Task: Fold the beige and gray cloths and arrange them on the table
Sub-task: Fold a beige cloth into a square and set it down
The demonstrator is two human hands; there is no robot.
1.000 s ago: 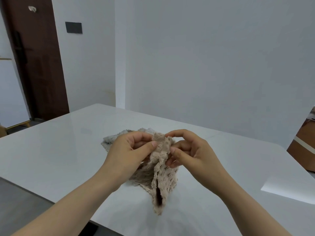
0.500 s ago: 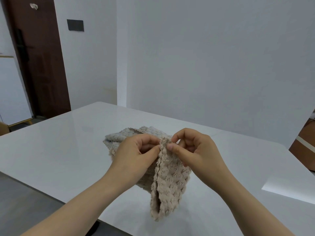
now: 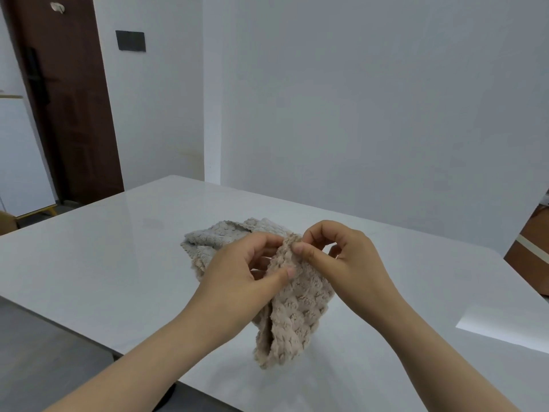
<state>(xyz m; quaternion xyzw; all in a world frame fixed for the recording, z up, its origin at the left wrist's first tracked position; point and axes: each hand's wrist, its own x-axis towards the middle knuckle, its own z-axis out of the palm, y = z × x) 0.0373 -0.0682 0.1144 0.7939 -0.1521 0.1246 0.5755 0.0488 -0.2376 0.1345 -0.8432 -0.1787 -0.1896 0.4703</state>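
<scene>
At the far left stands a dark brown door (image 3: 68, 99). A small black plate (image 3: 130, 40) sits on the white wall beside it. The white table (image 3: 89, 263) is smooth and shiny. Its near edge runs from the left side down to the bottom of the view, with gray floor next to it. The left part of the table top is wide and bare.

A gray cloth (image 3: 208, 237) lies bunched up on the table, near the middle and a bit far. It looks soft and bumpy, with a wavy edge.

The left hand (image 3: 237, 272) is just in front of it. Its fingers are curled, and its thumb presses the beige cloth (image 3: 297, 319) against them. This cloth is held up over the middle of the table and hangs down, doubled over, in a long shape. It is fluffy with little round bumps. Its low end is close to the table, but I cannot tell if it touches.

The right hand (image 3: 347, 263) pinches the cloth's top edge between thumb and first finger. The other fingers are curled loosely.

To the right there is more bare table, with a bright patch of light (image 3: 505, 327) near the edge. A brown box (image 3: 531, 251) stands past the table's right side.
</scene>
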